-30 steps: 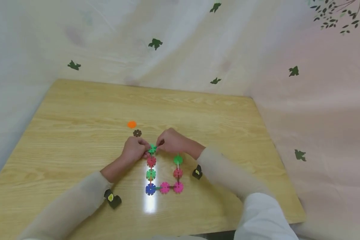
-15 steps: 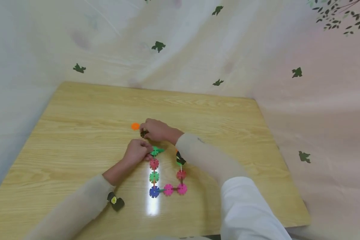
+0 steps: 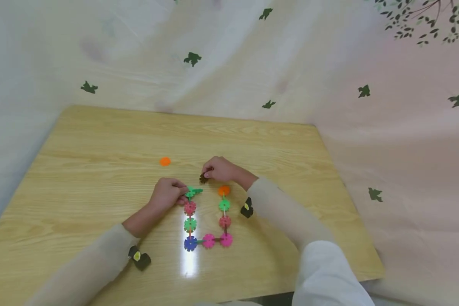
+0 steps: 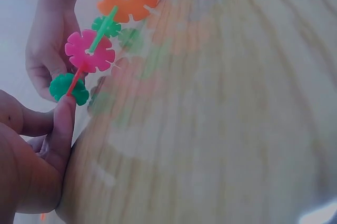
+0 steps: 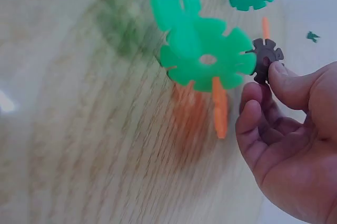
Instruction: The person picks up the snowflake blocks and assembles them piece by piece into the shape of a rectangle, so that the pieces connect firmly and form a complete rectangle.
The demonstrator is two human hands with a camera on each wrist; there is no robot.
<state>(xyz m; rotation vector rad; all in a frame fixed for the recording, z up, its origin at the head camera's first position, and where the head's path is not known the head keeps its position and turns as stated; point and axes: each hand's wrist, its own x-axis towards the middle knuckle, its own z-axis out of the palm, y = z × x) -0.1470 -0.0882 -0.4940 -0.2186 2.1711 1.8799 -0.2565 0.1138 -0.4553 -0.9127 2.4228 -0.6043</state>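
Observation:
In the head view a U-shaped chain of notched plastic flower discs lies on the wooden table. My left hand [image 3: 166,194] pinches the green disc [image 3: 191,192] at the top of its left side, where another green disc [image 3: 199,191] sticks out edge-on to the right. My right hand [image 3: 221,169] holds a brown disc [image 3: 203,178] between thumb and fingers, just above the gap between the chain's two ends. The right wrist view shows this brown disc [image 5: 265,58] under the thumb. An orange disc [image 3: 224,191] tops the chain's right side, below my right hand.
A loose orange disc [image 3: 165,161] lies behind my left hand. The chain's lower corners are a blue disc [image 3: 190,243] and a pink disc [image 3: 226,239]. Behind the table [image 3: 111,131] hangs a pale cloth [image 3: 137,51] with green leaf-like shapes.
My right hand reached left to the brown disc, picked it up off the table and brought it back right. My left hand stays at the green disc.

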